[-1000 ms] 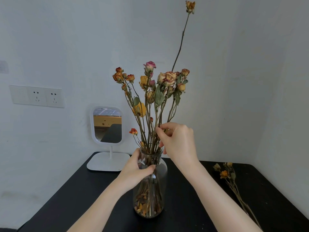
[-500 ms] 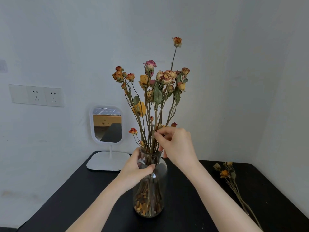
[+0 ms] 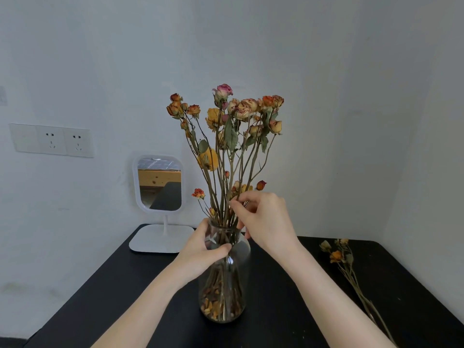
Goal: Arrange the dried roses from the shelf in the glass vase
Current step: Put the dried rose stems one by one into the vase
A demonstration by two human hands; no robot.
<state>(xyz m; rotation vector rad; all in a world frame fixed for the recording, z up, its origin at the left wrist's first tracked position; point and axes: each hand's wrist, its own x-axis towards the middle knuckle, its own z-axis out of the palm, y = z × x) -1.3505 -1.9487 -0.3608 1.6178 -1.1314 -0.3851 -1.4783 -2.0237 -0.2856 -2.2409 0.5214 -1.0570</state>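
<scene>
Head view, centre frame: the glass vase (image 3: 226,292) stands on the black desk (image 3: 113,297), with dried roses (image 3: 241,109) fanning up from it. The left hand (image 3: 200,249) wraps round the vase neck. The right hand (image 3: 266,222), just above the rim, pinches the stems. At lower right, loose roses (image 3: 336,256) lie flat on the desk. A white mirror (image 3: 160,183) stands at left.

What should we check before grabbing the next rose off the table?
1. Glass vase stands upright on the black table: ok.
2. Left hand grips the vase neck to steady it: ok.
3. Right hand free to reach: not ok, its fingers pinch the rose stems above the rim.
4. Stem ends touch the vase bottom: cannot tell.
5. Loose roses lie uncovered on the table's right side: ok.
</scene>
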